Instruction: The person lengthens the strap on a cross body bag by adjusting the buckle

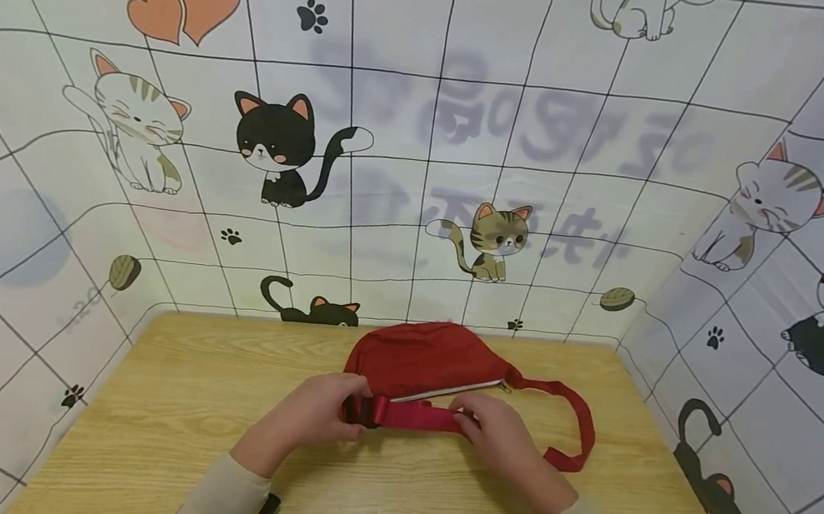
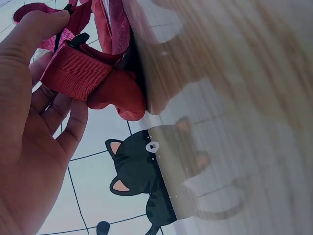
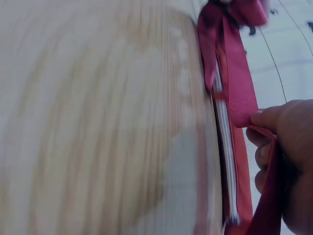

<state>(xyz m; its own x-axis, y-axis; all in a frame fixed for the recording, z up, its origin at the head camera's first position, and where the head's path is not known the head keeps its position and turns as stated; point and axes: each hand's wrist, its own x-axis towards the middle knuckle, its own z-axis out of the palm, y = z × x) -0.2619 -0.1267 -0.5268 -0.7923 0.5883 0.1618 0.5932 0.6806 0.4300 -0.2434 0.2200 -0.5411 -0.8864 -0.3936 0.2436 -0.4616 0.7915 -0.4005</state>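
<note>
A red waist bag (image 1: 423, 363) with a white zipper (image 1: 446, 390) lies on the wooden table, its strap (image 1: 425, 418) drawn across the front. At the bag's left end my left hand (image 1: 324, 411) holds the strap by a black buckle (image 1: 366, 410), thumb on top; the left wrist view shows the folded webbing (image 2: 78, 71) between thumb and fingers. My right hand (image 1: 499, 429) pinches the strap farther right, and in the right wrist view the thumb and finger grip the webbing (image 3: 242, 105) beside the zipper. The rest of the strap loops out at the bag's right.
The wooden table (image 1: 201, 402) reaches back to a cloth wall (image 1: 411, 123) printed with cats and grid lines. Similar printed cloth stands at the left and right sides. A strap end (image 1: 564, 460) rests on the table to the right.
</note>
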